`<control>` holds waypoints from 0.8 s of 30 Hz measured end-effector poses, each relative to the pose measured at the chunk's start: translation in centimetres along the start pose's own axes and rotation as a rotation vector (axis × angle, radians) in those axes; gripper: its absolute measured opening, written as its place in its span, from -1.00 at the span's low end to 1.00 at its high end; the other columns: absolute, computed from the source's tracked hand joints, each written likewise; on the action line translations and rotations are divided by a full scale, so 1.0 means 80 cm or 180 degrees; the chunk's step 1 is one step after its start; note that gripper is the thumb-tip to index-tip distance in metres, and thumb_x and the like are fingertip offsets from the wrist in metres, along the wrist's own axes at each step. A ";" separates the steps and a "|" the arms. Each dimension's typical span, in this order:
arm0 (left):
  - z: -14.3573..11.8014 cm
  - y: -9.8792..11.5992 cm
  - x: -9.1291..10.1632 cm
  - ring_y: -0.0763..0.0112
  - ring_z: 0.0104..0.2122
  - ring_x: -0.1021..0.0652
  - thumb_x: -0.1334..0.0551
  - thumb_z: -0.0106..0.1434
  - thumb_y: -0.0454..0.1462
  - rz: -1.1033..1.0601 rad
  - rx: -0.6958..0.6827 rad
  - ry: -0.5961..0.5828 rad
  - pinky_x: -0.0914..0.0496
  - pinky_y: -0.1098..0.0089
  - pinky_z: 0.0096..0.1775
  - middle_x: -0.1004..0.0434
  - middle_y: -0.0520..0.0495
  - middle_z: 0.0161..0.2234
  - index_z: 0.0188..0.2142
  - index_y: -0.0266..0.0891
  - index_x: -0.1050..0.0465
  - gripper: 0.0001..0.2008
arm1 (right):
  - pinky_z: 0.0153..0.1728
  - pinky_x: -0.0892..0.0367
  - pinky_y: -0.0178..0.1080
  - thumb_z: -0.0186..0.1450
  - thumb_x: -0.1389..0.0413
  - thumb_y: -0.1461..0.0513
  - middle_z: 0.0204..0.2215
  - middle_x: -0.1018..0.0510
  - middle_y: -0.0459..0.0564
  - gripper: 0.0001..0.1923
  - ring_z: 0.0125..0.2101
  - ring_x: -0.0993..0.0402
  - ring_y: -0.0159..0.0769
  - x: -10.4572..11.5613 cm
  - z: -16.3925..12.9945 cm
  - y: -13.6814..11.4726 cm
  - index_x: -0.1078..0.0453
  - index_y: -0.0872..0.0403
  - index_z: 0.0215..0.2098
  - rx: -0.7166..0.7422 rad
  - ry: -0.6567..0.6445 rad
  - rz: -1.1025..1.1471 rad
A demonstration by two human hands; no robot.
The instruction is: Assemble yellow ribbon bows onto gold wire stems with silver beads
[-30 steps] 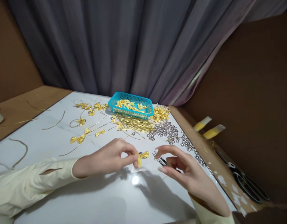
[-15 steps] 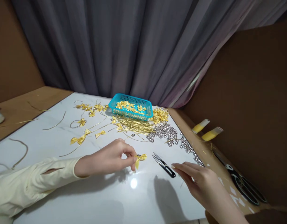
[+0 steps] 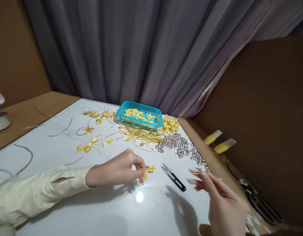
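My left hand (image 3: 122, 167) is closed in a pinch on a small yellow ribbon bow (image 3: 149, 169), just above the white board. Something dark and shiny shows at the middle of the bow, partly covered by ribbon. On the right, my right hand (image 3: 220, 193) pinches a short, thin piece of gold cord (image 3: 197, 173) between thumb and fingers; part of the cord is hidden by them. Black-handled thread snips (image 3: 174, 178) lie on the board between the two hands, blades toward the back.
A blue basket (image 3: 139, 124) of yellow bows stands at the back. Before it lie gold cords (image 3: 144, 135), and silver heart-shaped beads (image 3: 176, 141) spread to the right. Finished-looking bow loops (image 3: 89, 130) lie left. Large scissors (image 3: 259, 200) and two yellow tubes (image 3: 224, 146) are at the right edge.
My right hand has turned and drawn back rightward from the snips, and a thin gold cord now shows in its fingers. My left hand keeps its pinch on the bow. The view has shifted slightly.
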State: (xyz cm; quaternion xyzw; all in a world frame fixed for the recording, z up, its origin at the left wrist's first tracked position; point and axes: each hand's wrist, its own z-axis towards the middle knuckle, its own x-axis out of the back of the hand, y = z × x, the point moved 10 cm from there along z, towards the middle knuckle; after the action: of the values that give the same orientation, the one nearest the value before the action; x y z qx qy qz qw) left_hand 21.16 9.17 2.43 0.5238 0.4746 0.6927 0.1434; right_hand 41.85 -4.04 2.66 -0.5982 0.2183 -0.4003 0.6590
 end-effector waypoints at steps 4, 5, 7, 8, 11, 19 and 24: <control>0.000 -0.002 -0.002 0.49 -0.53 -0.44 -0.08 0.19 -0.33 -0.0119 0.0100 -0.0052 -0.27 0.49 -0.43 -0.61 -0.02 -0.44 -0.47 -0.29 -0.53 -0.75 | -0.24 -0.49 -0.19 0.10 -0.23 0.15 -0.18 -0.55 0.09 -0.70 -0.18 -0.51 -0.14 0.000 0.009 0.000 -0.50 0.11 -0.22 -0.0121 0.0170 0.1681; 0.000 -0.004 -0.004 0.49 -0.52 -0.45 -0.08 0.19 -0.33 -0.0160 0.0123 -0.0062 -0.27 0.49 -0.44 -0.61 -0.03 -0.44 -0.47 -0.29 -0.53 -0.75 | -0.23 -0.49 -0.18 0.13 -0.19 0.16 -0.19 -0.56 0.08 -0.75 -0.17 -0.51 -0.16 0.003 0.012 -0.001 -0.50 0.09 -0.24 -0.0098 0.0205 0.1921; -0.001 -0.007 -0.006 0.48 -0.50 -0.46 -0.08 0.18 -0.33 -0.0224 0.0146 -0.0076 -0.28 0.49 -0.44 -0.61 -0.03 -0.43 -0.47 -0.29 -0.53 -0.75 | -0.31 -0.52 -0.28 0.16 -0.16 0.21 -0.29 -0.57 0.02 -0.86 -0.29 -0.53 -0.29 0.008 0.018 -0.003 -0.52 0.05 -0.33 -0.0091 0.0207 0.2202; -0.001 -0.008 -0.008 0.47 -0.49 -0.47 -0.08 0.18 -0.32 -0.0243 0.0146 -0.0083 -0.28 0.49 -0.43 -0.61 -0.03 -0.43 -0.47 -0.29 -0.53 -0.75 | -0.40 -0.52 -0.36 0.14 -0.18 0.25 -0.36 -0.56 -0.02 -0.90 -0.39 -0.52 -0.38 0.007 0.019 -0.002 -0.52 0.04 -0.36 -0.0151 0.0105 0.2293; -0.002 -0.012 -0.010 0.46 -0.48 -0.48 -0.07 0.18 -0.32 -0.0216 0.0098 -0.0096 -0.29 0.48 -0.41 -0.60 -0.04 -0.45 -0.48 -0.29 -0.53 -0.74 | -0.75 -0.32 -0.52 0.07 -0.21 0.34 -0.50 -0.49 -0.09 -0.83 -0.73 -0.21 -0.58 -0.001 0.016 -0.002 -0.52 0.04 -0.34 -0.0328 -0.0352 0.2448; 0.004 -0.016 0.001 0.43 -0.42 -0.51 -0.08 0.18 -0.30 -0.0387 0.0208 0.0081 -0.29 0.48 -0.39 -0.60 -0.05 -0.44 -0.48 -0.30 -0.51 -0.75 | -0.90 0.17 -0.45 0.05 -0.22 0.27 -0.60 -0.44 -0.10 -0.57 -0.83 0.21 -0.64 -0.021 -0.002 0.003 -0.42 0.03 -0.08 -0.0577 -0.0970 0.1778; 0.003 -0.026 -0.004 0.43 -0.41 -0.50 -0.08 0.22 -0.22 -0.0783 0.0521 -0.0003 -0.24 0.49 -0.46 -0.61 -0.03 -0.35 -0.37 -0.29 -0.51 -0.74 | -0.85 0.13 -0.46 0.12 -0.19 0.21 -0.61 -0.46 -0.09 -0.87 -0.82 0.28 -0.68 -0.061 -0.017 0.019 -0.46 0.08 -0.36 -0.0824 -0.1437 0.1619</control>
State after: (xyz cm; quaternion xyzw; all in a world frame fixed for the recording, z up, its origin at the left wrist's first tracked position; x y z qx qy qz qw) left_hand 20.88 10.10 0.55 0.4719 0.5900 0.6287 0.1843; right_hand 38.37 -1.11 0.01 -0.6765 0.2579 -0.0505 0.6880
